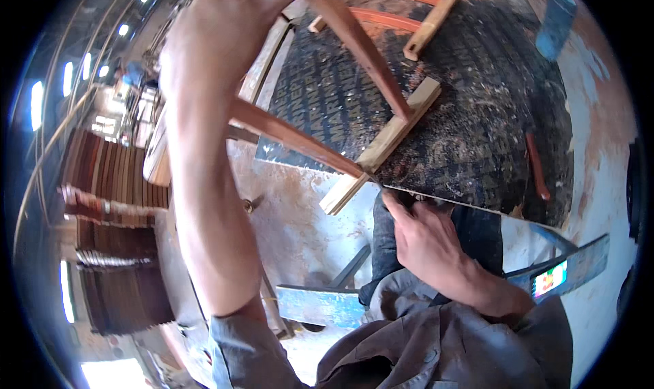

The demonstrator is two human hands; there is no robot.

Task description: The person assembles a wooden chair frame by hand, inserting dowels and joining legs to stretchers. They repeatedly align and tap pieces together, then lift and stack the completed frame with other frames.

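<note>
We're looking at a wooden frame, part-assembled: a pale, squared bar (395, 140) plus two smooth reddish-brown pieces, an upper one (361, 52) and a lower one (293, 139), both meeting the bar. The bar is slanting across the near edge of the dark board (477, 150), its lower end sticking out past that edge. The upper piece is running above the board; the lower is crossing the board's left corner. Far ends we're not seeing fully. A thin dark tip (375, 179) is showing by the lower joint, too small to identify.
</note>
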